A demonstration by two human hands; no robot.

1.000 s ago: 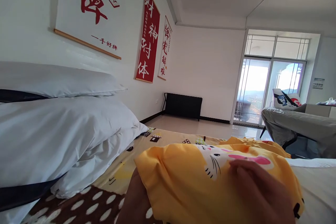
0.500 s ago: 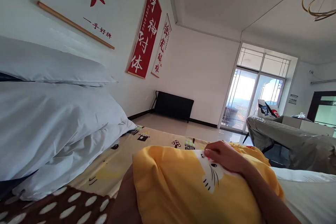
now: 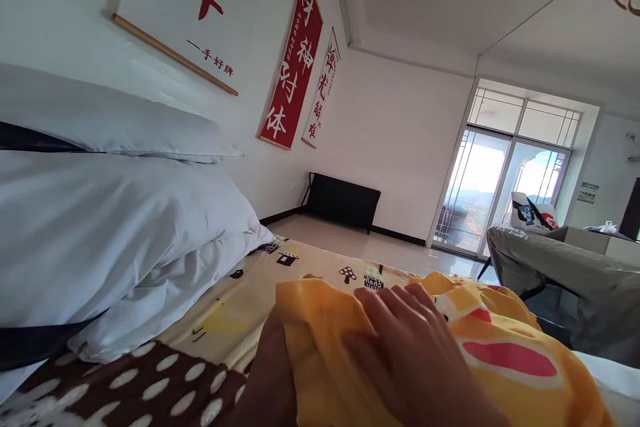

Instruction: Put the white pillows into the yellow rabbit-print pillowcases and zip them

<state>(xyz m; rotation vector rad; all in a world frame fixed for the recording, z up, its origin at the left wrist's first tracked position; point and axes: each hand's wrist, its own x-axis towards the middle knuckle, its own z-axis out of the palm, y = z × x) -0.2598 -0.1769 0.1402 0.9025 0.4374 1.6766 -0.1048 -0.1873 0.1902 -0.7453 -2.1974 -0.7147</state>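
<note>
Pillowcase-like yellow cloth (image 3: 330,353) is bunched over the bed (image 3: 235,293), short of its far edge. Right hand (image 3: 407,343) just shifted toward the left hand (image 3: 270,360), so both are at one end; right fingers loosely together, left's hidden, can't tell.

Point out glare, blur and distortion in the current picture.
Head view: the sky through the glass door is nearly washed out, and the floor looks shiny; head view: the right hand looks slightly soft, while the red scroll reads clearly; head view: the room's upright lines slant.
</note>
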